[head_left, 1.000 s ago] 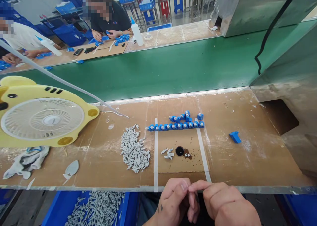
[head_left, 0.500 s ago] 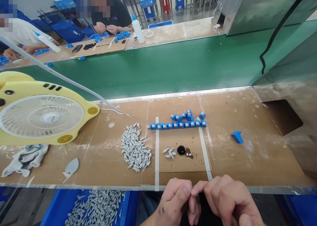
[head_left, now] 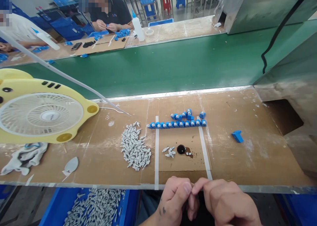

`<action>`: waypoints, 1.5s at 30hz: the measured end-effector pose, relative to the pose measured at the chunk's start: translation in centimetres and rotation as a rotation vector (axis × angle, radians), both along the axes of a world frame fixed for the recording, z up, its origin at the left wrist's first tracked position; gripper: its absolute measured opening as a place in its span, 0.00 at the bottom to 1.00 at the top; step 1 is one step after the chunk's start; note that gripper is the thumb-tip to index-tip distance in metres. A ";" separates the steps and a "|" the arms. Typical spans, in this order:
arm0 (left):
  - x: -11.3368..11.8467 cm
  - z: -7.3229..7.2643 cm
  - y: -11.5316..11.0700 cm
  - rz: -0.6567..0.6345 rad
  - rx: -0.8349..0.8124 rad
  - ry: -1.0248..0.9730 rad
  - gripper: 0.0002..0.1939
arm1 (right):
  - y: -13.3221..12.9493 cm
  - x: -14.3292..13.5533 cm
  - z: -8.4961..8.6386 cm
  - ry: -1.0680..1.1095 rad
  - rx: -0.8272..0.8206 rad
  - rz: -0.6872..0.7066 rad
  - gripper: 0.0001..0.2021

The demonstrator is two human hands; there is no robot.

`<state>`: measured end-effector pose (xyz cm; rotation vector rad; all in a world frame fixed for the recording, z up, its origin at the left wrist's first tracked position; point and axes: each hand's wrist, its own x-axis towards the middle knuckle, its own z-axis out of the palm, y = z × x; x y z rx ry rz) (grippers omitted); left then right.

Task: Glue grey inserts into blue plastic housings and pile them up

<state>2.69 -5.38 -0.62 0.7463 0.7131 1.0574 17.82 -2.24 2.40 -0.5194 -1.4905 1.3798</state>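
Touching at bottom centre: my left hand (head_left: 174,199), right hand (head_left: 230,199); fingers (head_left: 200,185) bent, any gap or held item hidden. Small grey pieces (head_left: 170,152), below frame centre: likely light, stiff; best pinched by sides.

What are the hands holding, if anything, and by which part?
Can't tell: the bare left hand and bare right hand are close together at the fingertips, hiding anything between them.

The right hand (head_left: 229,199) sits slightly lower than half a second ago; the dark-shirted co-worker's hands (head_left: 100,25) are closer together.
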 end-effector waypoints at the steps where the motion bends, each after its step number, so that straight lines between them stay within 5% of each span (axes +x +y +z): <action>1: -0.1 0.1 0.1 0.031 0.052 0.052 0.33 | 0.1 0.0 0.0 -0.042 0.020 -0.057 0.16; 5: -0.4 0.6 0.5 0.116 0.248 0.226 0.32 | 0.6 -0.3 0.1 -0.213 0.033 -0.201 0.03; 15: -0.9 0.8 0.6 0.118 0.414 0.400 0.28 | 0.7 -1.4 0.6 -0.217 -0.094 -0.136 0.07; 29: -1.6 1.0 1.4 0.188 0.705 0.643 0.23 | 0.9 -2.0 0.9 -0.248 -0.029 -0.200 0.10; 45: -0.1 0.8 0.9 0.169 0.448 0.510 0.26 | 1.0 -3.0 0.0 -0.133 0.059 -0.280 0.09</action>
